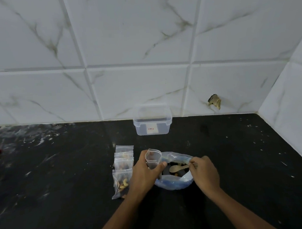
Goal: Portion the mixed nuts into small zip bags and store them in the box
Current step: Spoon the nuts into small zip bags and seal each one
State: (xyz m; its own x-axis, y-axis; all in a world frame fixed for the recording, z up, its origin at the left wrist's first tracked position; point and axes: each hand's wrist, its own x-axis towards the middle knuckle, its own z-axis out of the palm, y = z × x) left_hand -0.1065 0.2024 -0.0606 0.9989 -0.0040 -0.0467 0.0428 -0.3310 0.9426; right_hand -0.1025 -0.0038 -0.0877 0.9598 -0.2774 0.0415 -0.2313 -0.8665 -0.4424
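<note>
1. A dark stone-look countertop [61,175] shows a dull sheen, mottled with pale flecks and scuffs.
2. White marble-look wall tiles [130,25], smooth and softly glossy, carry grey-brown veins; one tile is chipped [214,101], exposing rough brownish material.
3. A clear plastic box [152,123], smooth and slightly frosted, bears a small paper-like label.
4. The small zip bag [153,159] is thin, clear, glossy plastic film.
5. The filled bags [123,170] are the same crinkled transparent film.
6. A large bag [175,182] is soft, wrinkled, bluish translucent plastic.
7. The spoon [177,168] looks like matt pale wood.
</note>
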